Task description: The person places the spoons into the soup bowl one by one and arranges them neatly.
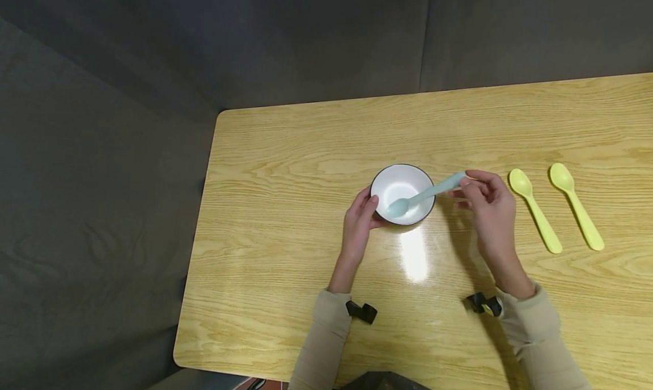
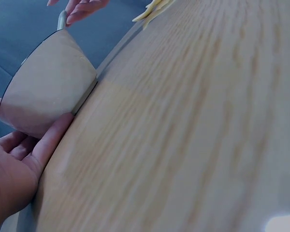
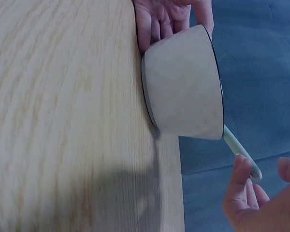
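A white bowl with a dark rim stands on the table. My left hand grips its left side, thumb at the rim and fingers low against the outer wall. A pale blue-green spoon lies with its head inside the bowl, and its handle slants up over the right rim. Around the handle's end is my right hand, fingers bent loosely. In the right wrist view, the right thumb shows a gap from the handle, while the fingers are close beside it.
Two yellow spoons lie to the right of my right hand: a nearer one and a farther one. The wooden table ends at a dark curtain along the back and left.
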`<state>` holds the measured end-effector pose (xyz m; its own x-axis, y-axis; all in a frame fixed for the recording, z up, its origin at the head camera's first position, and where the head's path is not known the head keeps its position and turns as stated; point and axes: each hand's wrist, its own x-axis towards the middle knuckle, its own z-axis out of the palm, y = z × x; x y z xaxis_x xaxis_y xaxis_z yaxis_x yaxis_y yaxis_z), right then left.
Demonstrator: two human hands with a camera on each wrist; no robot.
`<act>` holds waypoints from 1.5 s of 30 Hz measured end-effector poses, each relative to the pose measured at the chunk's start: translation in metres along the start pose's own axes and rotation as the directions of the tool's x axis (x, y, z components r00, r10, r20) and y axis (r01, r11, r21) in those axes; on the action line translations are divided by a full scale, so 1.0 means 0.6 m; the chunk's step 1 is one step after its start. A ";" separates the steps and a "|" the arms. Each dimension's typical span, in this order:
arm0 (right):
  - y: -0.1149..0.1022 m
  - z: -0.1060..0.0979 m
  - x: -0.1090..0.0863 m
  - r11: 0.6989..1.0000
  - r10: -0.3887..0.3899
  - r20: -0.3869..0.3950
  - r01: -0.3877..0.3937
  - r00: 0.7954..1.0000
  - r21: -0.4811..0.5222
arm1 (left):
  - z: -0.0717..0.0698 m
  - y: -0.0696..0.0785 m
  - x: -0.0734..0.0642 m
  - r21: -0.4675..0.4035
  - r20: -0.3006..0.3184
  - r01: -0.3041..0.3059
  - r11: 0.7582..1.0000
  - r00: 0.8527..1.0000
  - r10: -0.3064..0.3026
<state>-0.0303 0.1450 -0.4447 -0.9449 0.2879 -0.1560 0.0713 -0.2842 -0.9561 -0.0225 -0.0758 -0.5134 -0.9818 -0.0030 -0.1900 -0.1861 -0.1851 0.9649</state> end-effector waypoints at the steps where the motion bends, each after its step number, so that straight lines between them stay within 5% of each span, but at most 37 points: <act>1: -0.001 -0.002 0.001 1.000 -0.002 -0.007 0.002 1.000 0.008 | 0.000 0.000 0.000 -0.002 0.000 -0.002 1.000 1.000 0.002; 18: -0.024 -0.053 0.017 0.990 0.014 -0.103 0.000 0.995 0.139 | 0.000 -0.001 0.001 0.002 0.000 -0.006 1.000 1.000 0.006; 25: -0.036 -0.093 0.026 0.966 0.032 -0.189 0.018 0.982 0.258 | 0.001 -0.001 0.001 0.001 0.006 -0.008 1.000 1.000 0.008; 33: -0.047 -0.136 0.030 0.961 0.058 -0.253 0.015 0.966 0.277 | 0.000 0.000 0.000 -0.020 -0.002 -0.003 1.000 1.000 0.003; 45: -0.046 -0.172 0.030 0.939 0.092 -0.241 -0.004 0.966 0.343 | 0.004 0.001 -0.001 0.009 0.004 -0.016 1.000 1.000 0.016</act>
<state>-0.0163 0.2526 -0.4465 -0.8292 0.4724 -0.2986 -0.0389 -0.5818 -0.8124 -0.0222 -0.0736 -0.5122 -0.9847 -0.0016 -0.1740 -0.1710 -0.1764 0.9694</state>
